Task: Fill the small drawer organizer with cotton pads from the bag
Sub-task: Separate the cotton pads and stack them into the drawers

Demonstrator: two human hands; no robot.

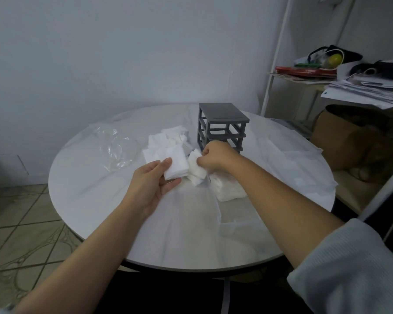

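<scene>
Head view: left hand (151, 183) is pinching a pad stack (176, 165) between thumb and fingers. Right hand (214, 157), curled, is gripping more pads (194, 167) just beside it. Loose pads (166, 141) are lying beyond, organizer (222, 125) far right, bag (114, 146) left. Gathering step, apparently. Next, the stack needs squaring, then placing in the organizer.

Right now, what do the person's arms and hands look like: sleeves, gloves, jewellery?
The left hand and right hand are bare: no gloves, rings or watch show. The right arm wears a pale grey-blue ribbed sleeve ending near the elbow; of the left only a sliver of pale cuff shows at the bottom corner.
</scene>
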